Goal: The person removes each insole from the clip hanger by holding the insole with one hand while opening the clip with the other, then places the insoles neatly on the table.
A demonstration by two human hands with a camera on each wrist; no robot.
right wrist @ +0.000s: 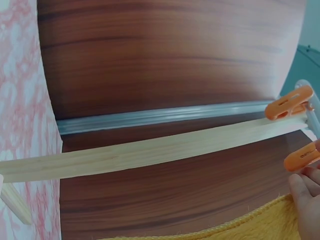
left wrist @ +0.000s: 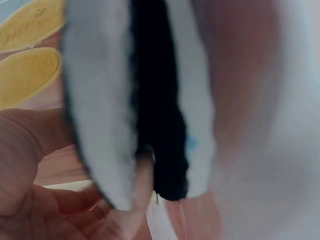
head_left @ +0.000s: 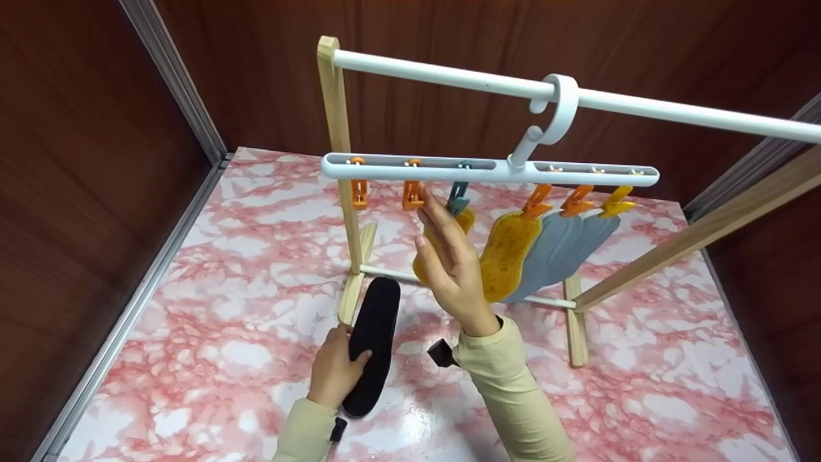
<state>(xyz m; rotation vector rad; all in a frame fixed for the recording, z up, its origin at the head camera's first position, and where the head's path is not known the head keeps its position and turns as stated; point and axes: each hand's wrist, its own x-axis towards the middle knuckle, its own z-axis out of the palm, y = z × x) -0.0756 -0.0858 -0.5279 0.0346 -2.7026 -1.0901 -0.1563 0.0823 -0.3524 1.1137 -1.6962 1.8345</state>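
My left hand [head_left: 333, 367] grips a pair of black insoles [head_left: 375, 346] low down, with the thumb over the top face. In the left wrist view, the insoles [left wrist: 157, 100] show pale and black faces, and a fingertip [left wrist: 145, 172] sits between the two layers. My right hand [head_left: 457, 269] is raised to the white clip hanger [head_left: 423, 172], its fingers extended beside the second orange clip [head_left: 412, 196] from the left. In the right wrist view, fingertips are right at the lower end of this orange clip [right wrist: 301, 157]. A yellow insole [head_left: 465, 221] hangs partly hidden behind the right hand.
The hanger hooks on a white rod [head_left: 449, 74] of a wooden stand. Another yellow insole [head_left: 513, 256] and grey insoles [head_left: 558, 247] hang from clips on the right. An orange clip [head_left: 359, 192] hangs at the far left. Brown panels [head_left: 449, 25] surround the pink marbled surface [head_left: 244, 269].
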